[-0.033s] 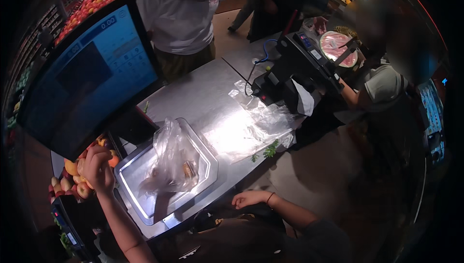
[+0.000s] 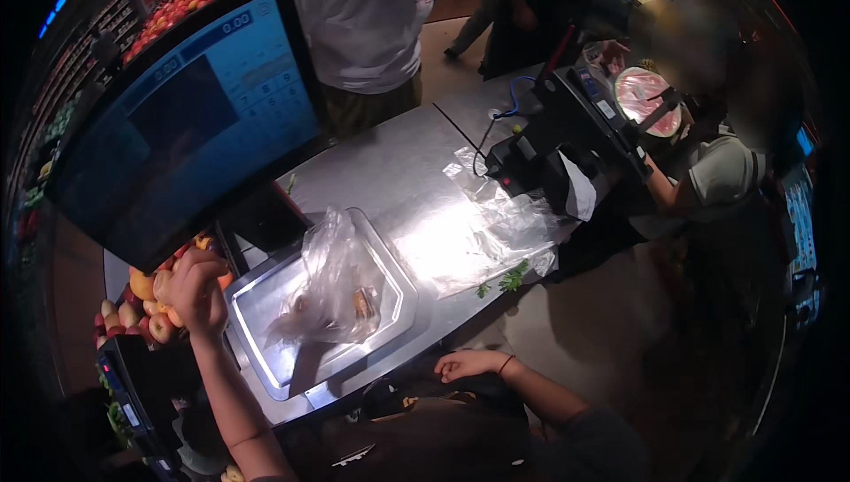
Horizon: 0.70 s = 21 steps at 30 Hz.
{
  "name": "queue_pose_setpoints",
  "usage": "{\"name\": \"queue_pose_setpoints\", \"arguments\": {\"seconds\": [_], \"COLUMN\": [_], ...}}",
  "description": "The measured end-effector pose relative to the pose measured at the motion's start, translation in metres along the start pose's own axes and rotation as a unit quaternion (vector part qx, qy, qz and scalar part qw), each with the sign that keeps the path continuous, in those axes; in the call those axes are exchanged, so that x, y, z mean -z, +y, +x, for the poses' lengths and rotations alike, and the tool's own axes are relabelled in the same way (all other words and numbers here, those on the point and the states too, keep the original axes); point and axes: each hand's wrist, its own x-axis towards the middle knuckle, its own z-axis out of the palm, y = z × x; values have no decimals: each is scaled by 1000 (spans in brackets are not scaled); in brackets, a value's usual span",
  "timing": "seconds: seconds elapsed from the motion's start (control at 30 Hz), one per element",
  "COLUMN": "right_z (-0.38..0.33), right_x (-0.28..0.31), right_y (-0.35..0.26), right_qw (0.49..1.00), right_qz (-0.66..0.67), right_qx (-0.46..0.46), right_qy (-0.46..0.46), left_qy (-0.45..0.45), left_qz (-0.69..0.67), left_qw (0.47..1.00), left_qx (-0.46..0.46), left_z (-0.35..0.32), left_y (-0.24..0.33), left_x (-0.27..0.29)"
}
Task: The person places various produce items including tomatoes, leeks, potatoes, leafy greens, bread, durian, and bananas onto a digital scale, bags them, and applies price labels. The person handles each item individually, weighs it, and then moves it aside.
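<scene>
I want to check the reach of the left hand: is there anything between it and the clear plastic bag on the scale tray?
Nothing visible blocks it. The left hand is raised at the lower edge of the screen, just left of the scale tray. The clear plastic bag lies on the tray to the hand's right, with only bare tray between them.

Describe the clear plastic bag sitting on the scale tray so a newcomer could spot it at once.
Start at the big blue touchscreen on the left of the steel counter. Just below and right of it lies a shiny rectangular scale tray, and the clear bag stands bunched on that tray with something small and brownish inside. Unlike the empty flat plastic bags spread on the counter to its right, it is upright and filled.
</scene>
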Motion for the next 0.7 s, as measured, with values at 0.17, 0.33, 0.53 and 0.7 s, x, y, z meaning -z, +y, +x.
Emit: {"name": "queue_pose_setpoints", "arguments": {"seconds": [0.17,0.33,0.53,0.7], "right_z": [1,22,45,60], "right_x": [-3,2,-4,-9], "right_y": [-2,-6,-25,-35], "right_qw": [1000,992,925,890], "right_qz": [17,-117,-378,-454], "right_qx": [-20,-51,-21,7], "right_qy": [8,-10,-17,-22], "left_qy": [-19,-12,-6,8], "left_qz": [19,19,11,-12], "left_qw": [999,1000,1000,998], "left_qx": [-30,-8,24,62], "left_z": [3,-10,-27,-43], "left_y": [8,16,20,24], "left_x": [2,5,3,4]}}
